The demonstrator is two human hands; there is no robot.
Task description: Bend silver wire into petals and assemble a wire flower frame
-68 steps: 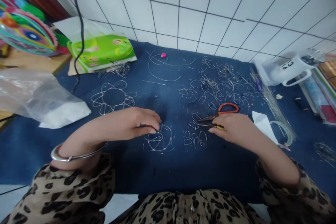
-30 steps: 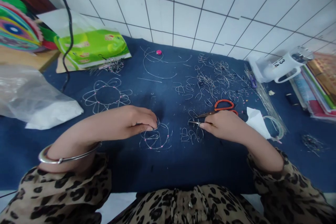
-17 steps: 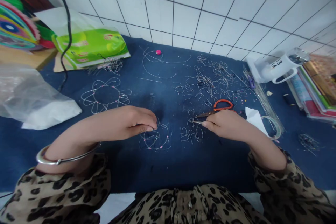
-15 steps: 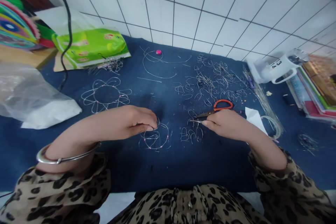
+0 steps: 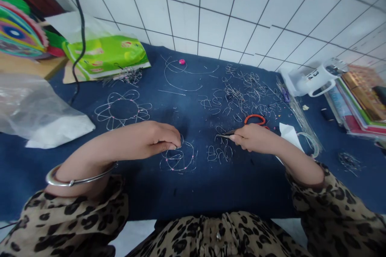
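My left hand [image 5: 164,138] is closed in a pinch on the upper left edge of a wire ring [image 5: 193,156], a silvery loop with pink beads and curved wires inside it. The ring lies on the dark blue cloth. My right hand [image 5: 249,138] is closed around a slim pointed metal tool, seemingly tweezers [image 5: 224,135], with tips among small bent wires [image 5: 220,153]. Scissors with orange handles [image 5: 255,119] lie just behind that hand, partly hidden by it. A finished-looking wire flower [image 5: 123,108] with pink beads lies beyond my left forearm.
Loose bent wires [image 5: 238,92] are heaped at the back right. A pink round object [image 5: 181,62] sits among long wires. Around the edges are a green tissue pack [image 5: 105,54], a plastic bag [image 5: 39,108], a white mug [image 5: 321,78], stacked books [image 5: 362,100] and a tape roll [image 5: 310,144].
My right hand and its tool have shifted slightly left and up, closer to the bent wires. My left hand stays pinched on the ring. The view has turned a little.
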